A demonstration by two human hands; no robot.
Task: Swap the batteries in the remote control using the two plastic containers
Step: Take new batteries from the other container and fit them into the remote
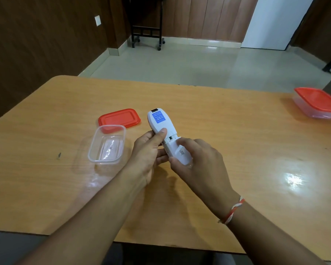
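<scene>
A white remote control (159,122) with a blue sticker is held back side up above the table's middle. My left hand (148,150) grips its left side, thumb on the back. My right hand (197,159) holds the lower end, fingers on the battery cover (180,150), which looks slid slightly down. An open clear plastic container (107,145) sits left of my hands, seemingly with nothing inside; its red lid (119,118) lies flat just behind it. A second clear container with its red lid on (316,103) stands at the far right edge; what it holds is not visible.
The wooden table (246,150) has a rounded far left corner and a near edge just below my forearms. A small dark speck (59,155) lies on the left. Beyond the table are a tiled floor and a black wheeled stand (147,33).
</scene>
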